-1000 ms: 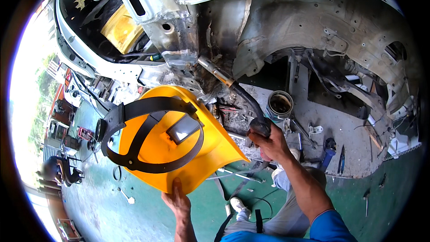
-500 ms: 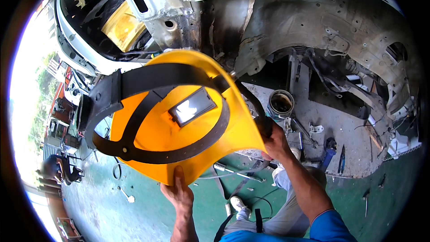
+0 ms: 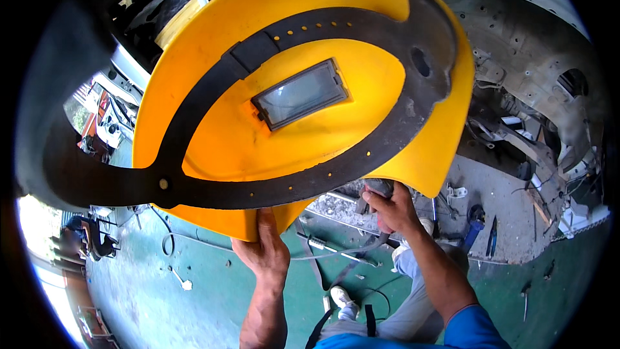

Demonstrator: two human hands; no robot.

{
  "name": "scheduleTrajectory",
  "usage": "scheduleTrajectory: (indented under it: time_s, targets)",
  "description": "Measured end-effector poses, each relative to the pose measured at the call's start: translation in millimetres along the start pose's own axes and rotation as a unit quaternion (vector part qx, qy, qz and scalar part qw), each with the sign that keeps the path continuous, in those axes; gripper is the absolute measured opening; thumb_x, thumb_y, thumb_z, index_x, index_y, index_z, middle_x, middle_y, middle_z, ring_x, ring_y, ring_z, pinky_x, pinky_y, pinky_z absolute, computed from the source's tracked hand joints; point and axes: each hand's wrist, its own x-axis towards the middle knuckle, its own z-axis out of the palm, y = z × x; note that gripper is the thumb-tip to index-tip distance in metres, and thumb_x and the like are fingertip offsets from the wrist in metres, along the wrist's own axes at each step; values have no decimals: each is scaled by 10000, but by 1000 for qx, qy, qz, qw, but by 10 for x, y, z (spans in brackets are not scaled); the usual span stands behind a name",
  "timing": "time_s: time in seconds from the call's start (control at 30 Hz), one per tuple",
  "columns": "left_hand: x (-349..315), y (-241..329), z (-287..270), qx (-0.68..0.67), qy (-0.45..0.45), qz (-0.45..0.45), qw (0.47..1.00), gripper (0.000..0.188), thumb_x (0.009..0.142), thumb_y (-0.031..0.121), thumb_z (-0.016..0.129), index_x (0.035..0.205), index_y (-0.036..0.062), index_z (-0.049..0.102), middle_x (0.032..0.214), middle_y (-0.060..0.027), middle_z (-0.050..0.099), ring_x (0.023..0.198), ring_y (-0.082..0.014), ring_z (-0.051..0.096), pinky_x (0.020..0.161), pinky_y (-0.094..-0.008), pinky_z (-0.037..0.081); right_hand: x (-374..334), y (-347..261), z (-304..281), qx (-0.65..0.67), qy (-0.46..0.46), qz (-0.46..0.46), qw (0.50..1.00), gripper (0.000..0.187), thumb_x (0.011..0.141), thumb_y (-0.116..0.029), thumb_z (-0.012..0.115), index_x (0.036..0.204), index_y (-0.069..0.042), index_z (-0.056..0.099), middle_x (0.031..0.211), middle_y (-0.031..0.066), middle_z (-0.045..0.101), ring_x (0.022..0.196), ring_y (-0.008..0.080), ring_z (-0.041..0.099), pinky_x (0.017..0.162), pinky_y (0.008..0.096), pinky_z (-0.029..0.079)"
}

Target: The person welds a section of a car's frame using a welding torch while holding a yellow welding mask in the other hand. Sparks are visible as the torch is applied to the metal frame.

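A yellow welding helmet (image 3: 226, 145) fills the upper middle, its hollow inside turned toward me. Black headgear straps (image 3: 310, 178) cross in front of its dark-framed lens window (image 3: 300, 94). My left hand (image 3: 263, 255) grips the helmet's lower edge, thumb on the inside and the other fingers hidden behind the shell. Just below the helmet's right lower edge, my right hand (image 3: 397, 210) is closed around the handle of a welding torch (image 3: 380, 187), black with a red part. The torch's front end is hidden behind the helmet.
Bare, stained car bodywork with a wheel arch (image 3: 542, 52) stands at the upper right. On a grey board (image 3: 452, 245) below lie a blue power tool (image 3: 475, 223) and pliers (image 3: 492, 236). A hose (image 3: 213, 242) and straps cross the green floor near my feet.
The helmet has come up and closer, its straps now larger in view and covering the can. My right hand with the torch has stayed nearly in place, with the torch's neck now hidden.
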Motion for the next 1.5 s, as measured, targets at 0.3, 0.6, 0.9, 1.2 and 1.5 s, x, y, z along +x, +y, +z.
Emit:
scheduleTrajectory:
  time_s: [0.3,0.6,0.9,1.2,1.5]
  targets:
    - [-25,-6,-14,19,-6,-23,1000,263,984,207,638,1043,-49,653,890,-41,670,810,-112,577,735,-266,459,8,0,-29,-34,2,-11,999,325,862,-83,732,1140,-28,573,932,50,630,660,114,592,582,277,510]
    - [-39,-15,-38,20,-14,-31,999,274,978,213,649,1048,-52,654,902,-53,685,814,-126,590,748,-281,470,-18,55,-20,-7,-1,-30,1000,318,887,-128,725,1159,-30,592,893,44,657,692,107,605,607,272,505]
    - [-25,-22,-38,13,-7,-28,999,221,972,138,621,1033,-72,646,878,-78,689,775,-136,607,694,-296,494,-8,113,-39,-26,7,-47,999,298,880,-111,725,1136,-35,592,909,42,654,699,106,601,606,269,507]
    - [-22,-24,-52,-4,-20,-39,999,258,983,197,641,1063,-47,659,902,-51,682,809,-121,591,739,-272,466,10,51,-19,-54,0,-10,998,330,871,-108,736,1150,-22,581,940,50,638,699,117,605,602,269,517]
    - [1,-56,-23,15,-8,-28,999,205,973,139,624,998,-64,644,818,-57,675,734,-119,595,657,-289,482,14,34,-15,-13,1,-8,1000,314,864,-61,721,1142,-28,579,931,51,649,701,113,606,598,265,513]
